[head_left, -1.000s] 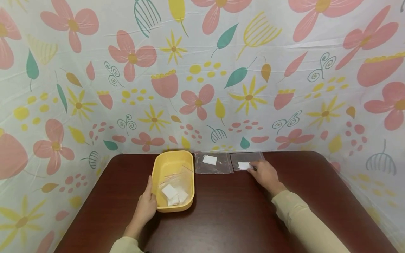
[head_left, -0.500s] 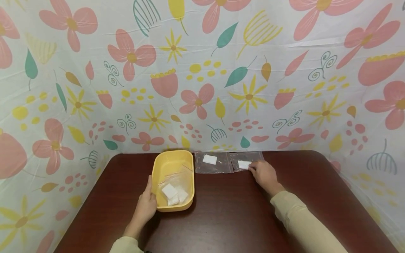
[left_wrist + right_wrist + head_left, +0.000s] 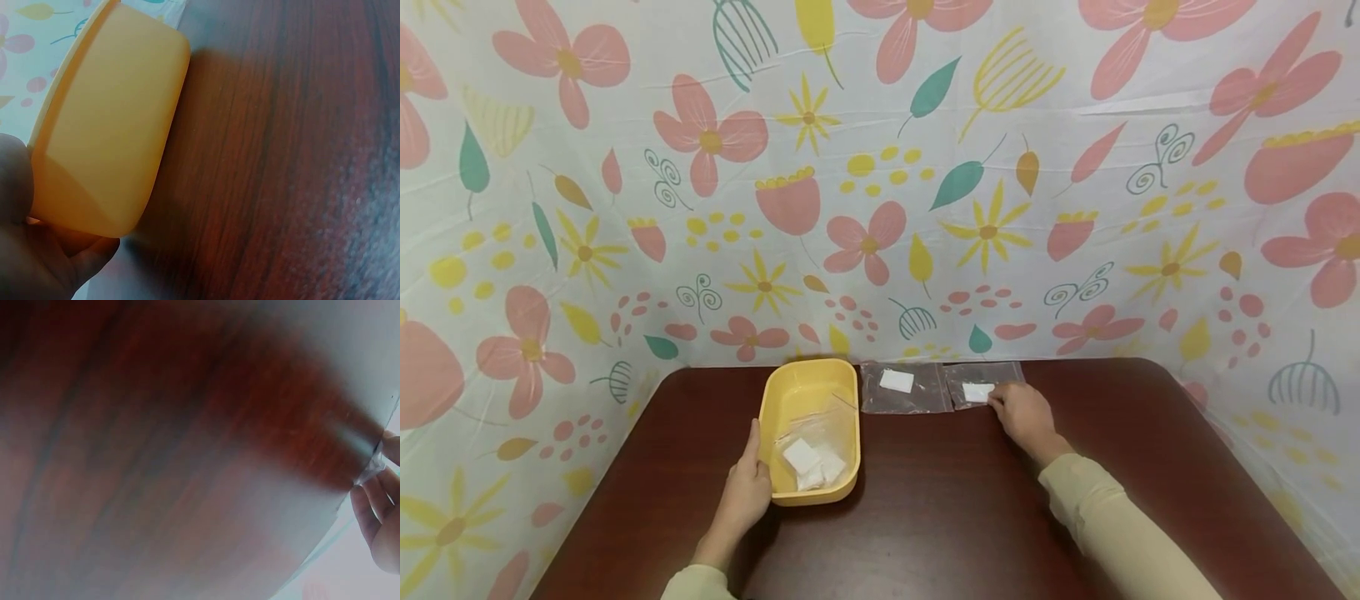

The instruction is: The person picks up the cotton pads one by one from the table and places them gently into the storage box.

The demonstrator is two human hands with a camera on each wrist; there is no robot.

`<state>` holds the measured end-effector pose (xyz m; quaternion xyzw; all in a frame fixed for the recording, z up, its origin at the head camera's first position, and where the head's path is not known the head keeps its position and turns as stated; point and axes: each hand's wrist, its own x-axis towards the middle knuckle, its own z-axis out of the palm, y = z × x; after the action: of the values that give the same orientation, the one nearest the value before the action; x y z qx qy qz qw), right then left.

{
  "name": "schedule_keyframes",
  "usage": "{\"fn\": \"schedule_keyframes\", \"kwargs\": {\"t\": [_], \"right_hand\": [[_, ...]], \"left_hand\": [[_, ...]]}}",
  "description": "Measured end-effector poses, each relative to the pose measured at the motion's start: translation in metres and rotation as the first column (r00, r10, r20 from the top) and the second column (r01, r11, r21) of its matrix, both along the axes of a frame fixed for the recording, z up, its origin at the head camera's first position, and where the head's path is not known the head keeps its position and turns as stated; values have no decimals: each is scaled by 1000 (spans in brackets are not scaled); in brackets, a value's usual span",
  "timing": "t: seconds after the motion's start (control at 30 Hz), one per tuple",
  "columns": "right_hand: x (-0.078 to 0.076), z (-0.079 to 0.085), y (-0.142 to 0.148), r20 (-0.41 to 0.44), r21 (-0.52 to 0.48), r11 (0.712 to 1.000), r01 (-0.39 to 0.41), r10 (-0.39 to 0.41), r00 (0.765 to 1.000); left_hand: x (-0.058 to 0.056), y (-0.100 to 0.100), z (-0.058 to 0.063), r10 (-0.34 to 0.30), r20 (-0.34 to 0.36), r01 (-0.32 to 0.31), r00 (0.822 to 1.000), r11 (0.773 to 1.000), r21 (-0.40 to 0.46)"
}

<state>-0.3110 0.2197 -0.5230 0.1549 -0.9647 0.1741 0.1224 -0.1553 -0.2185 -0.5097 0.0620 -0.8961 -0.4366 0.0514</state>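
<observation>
My left hand (image 3: 747,487) grips the yellow tray (image 3: 771,400) by its left side, thumb at the rim. In the left wrist view, fingers (image 3: 94,259) reach below the tray's end and it leans above the tabletop. Clear plastic bags (image 3: 831,421) with white squares lie inside. At the table's back edge, my right hand (image 3: 1024,417) pinches the right side of a clear zip bag (image 3: 958,379) holding a white rectangle (image 3: 976,392). The right wrist view shows a bit of clear plastic (image 3: 373,467) between thumb and fingertips.
Another clear zip bag (image 3: 910,402) with a white rectangle (image 3: 897,381) lies between the tray and the pinched bag. The dark brown table (image 3: 925,517) ends at a flower-printed cloth (image 3: 880,167) hanging behind and at both sides.
My right fingertips have shifted slightly off the white rectangle to the bag's right edge, and the rectangle sits a touch further left. My left hand and the tray have stayed put.
</observation>
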Motion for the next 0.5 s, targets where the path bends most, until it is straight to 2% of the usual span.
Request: {"fn": "schedule_keyframes", "kwargs": {"t": [0.33,0.5], "right_hand": [[0,-1,0,-36,-4,1000,-11,11,999],[1,-1,0,-58,-16,1000,-17,16,998]], "left_hand": [[0,0,-2,0,-1,0,1000,1000,2],[1,0,0,-3,-27,3,1000,1000,-14]]}}
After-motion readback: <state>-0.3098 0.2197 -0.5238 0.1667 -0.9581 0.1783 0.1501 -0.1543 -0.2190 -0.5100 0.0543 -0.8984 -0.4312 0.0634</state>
